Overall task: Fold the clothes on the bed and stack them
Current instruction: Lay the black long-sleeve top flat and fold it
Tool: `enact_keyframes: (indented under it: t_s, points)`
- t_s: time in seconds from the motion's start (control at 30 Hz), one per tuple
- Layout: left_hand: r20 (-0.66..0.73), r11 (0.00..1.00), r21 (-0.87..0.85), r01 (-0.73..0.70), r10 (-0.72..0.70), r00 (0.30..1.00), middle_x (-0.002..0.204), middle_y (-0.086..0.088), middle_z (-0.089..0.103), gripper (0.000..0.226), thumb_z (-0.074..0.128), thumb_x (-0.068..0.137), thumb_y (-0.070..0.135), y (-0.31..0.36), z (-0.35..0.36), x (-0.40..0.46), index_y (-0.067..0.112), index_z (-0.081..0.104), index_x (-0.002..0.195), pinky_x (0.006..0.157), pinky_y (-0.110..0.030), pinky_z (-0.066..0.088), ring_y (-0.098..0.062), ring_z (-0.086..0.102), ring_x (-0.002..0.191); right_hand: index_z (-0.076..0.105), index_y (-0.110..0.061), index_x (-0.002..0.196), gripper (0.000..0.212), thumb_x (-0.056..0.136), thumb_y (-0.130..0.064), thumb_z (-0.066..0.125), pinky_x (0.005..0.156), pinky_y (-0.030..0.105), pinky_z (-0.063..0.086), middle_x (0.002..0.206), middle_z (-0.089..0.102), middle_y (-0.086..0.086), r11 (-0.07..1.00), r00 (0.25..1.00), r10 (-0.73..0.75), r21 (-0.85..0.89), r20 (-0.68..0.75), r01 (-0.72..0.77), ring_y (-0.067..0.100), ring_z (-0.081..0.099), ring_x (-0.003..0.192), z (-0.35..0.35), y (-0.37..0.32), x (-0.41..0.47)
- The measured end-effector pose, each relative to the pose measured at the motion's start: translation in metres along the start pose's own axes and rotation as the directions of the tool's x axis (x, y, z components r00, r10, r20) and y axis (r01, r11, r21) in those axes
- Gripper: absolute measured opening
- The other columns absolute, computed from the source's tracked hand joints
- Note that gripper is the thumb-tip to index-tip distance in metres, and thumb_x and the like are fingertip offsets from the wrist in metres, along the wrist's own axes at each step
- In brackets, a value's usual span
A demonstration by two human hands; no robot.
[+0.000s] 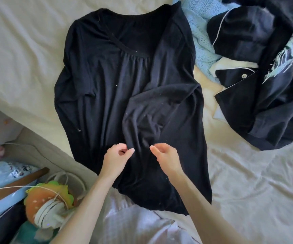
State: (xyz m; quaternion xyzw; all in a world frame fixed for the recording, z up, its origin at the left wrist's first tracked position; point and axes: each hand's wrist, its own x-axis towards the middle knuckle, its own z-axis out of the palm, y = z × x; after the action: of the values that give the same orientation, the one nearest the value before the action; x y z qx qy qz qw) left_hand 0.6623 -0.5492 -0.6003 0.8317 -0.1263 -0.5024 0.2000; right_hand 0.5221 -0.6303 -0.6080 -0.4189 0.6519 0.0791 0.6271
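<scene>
A black long-sleeved top point(107, 85) lies flat on the cream bed sheet point(19, 50), neckline away from me. Its right side and sleeve are folded inward across the body, and the cuff ends near the lower middle. My left hand point(117, 155) hovers just above the lower middle of the top, fingers loosely curled, thumb near the index finger, with no cloth visibly held. My right hand point(165, 155) is a little to its right, also loosely curled over the fabric and holding nothing.
A heap of dark navy clothes with white piping point(265, 85) lies at the right, over a light blue knit point(200, 41). A pale garment point(133, 226) lies by the bed's near edge. Left of the bed sit a burger-shaped plush point(47, 199), cables and clutter.
</scene>
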Motion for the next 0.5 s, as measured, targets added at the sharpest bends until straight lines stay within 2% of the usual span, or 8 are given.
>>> enact_keyframes:
  t_s: [0.07,0.13,0.2,0.27,0.33,0.4,0.5]
  points:
    - [-0.016,0.999,-0.001,-0.033,0.033,0.999,0.073,0.006,0.058,0.020,0.065,0.087,0.026,0.000,0.003,-0.006,0.021,0.056,0.070,0.065,-0.019,0.039,-0.008,0.054,0.071,0.064,-0.018,0.090,0.010,0.092,-0.025,0.057,0.080,0.023,0.047,0.087,0.063,-0.011,1.000,1.000,0.001,-0.007,-0.004,-0.001,0.011,0.060,0.090,0.001,-0.003,0.000]
    - [-0.058,0.996,-0.077,-0.042,0.037,0.998,0.071,0.010,0.057,0.017,0.063,0.087,0.029,-0.002,-0.002,-0.010,0.019,0.057,0.075,0.060,-0.011,0.038,0.002,0.052,0.065,0.059,-0.015,0.087,0.012,0.095,-0.017,0.051,0.082,0.027,0.051,0.093,0.066,-0.001,0.979,0.999,0.033,0.201,0.017,-0.036,0.013,0.064,0.090,0.000,-0.008,-0.001]
    - [-0.091,0.990,-0.134,-0.052,0.040,0.995,0.070,0.003,0.054,0.020,0.061,0.088,0.029,-0.007,-0.009,-0.014,0.011,0.056,0.083,0.064,-0.018,0.042,-0.004,0.049,0.064,0.056,-0.014,0.091,0.011,0.096,-0.021,0.050,0.080,0.027,0.053,0.094,0.069,0.003,0.936,0.998,0.034,0.349,0.058,-0.052,0.013,0.067,0.088,-0.001,-0.011,-0.005]
    - [-0.107,0.985,-0.153,-0.085,0.069,0.992,0.067,0.000,0.049,0.021,0.060,0.089,0.028,-0.011,-0.016,-0.018,0.009,0.054,0.085,0.065,-0.027,0.044,-0.006,0.045,0.062,0.057,-0.014,0.099,0.022,0.092,-0.035,0.058,0.077,0.026,0.055,0.094,0.068,0.001,0.962,0.996,0.025,0.270,0.085,-0.047,0.011,0.067,0.087,0.003,-0.010,-0.008]
    - [-0.120,0.980,-0.143,-0.139,0.122,0.985,0.063,0.004,0.047,0.019,0.060,0.089,0.029,-0.010,-0.021,-0.020,0.012,0.053,0.083,0.060,-0.022,0.041,-0.001,0.041,0.055,0.059,-0.014,0.109,0.033,0.088,-0.039,0.063,0.075,0.026,0.053,0.092,0.066,-0.001,0.982,0.994,0.058,0.172,0.097,-0.074,0.010,0.063,0.085,0.014,-0.010,-0.011]
    - [-0.087,0.973,-0.170,-0.154,0.141,0.986,0.064,0.009,0.051,0.015,0.060,0.089,0.032,-0.007,-0.028,-0.019,0.018,0.056,0.083,0.060,-0.021,0.042,0.001,0.044,0.056,0.060,-0.011,0.112,0.032,0.088,-0.031,0.064,0.076,0.026,0.053,0.093,0.063,0.000,0.953,0.986,0.124,0.264,0.116,-0.150,0.011,0.059,0.086,0.025,-0.013,-0.013]
    - [0.087,0.945,-0.320,-0.065,0.097,0.991,0.072,0.014,0.061,0.010,0.056,0.092,0.032,-0.008,-0.040,-0.019,0.023,0.060,0.091,0.074,-0.029,0.051,0.000,0.056,0.070,0.062,-0.011,0.106,0.019,0.090,-0.020,0.062,0.081,0.031,0.052,0.104,0.066,0.005,0.858,0.964,0.169,0.449,0.206,-0.247,0.019,0.061,0.100,0.032,-0.017,-0.015]
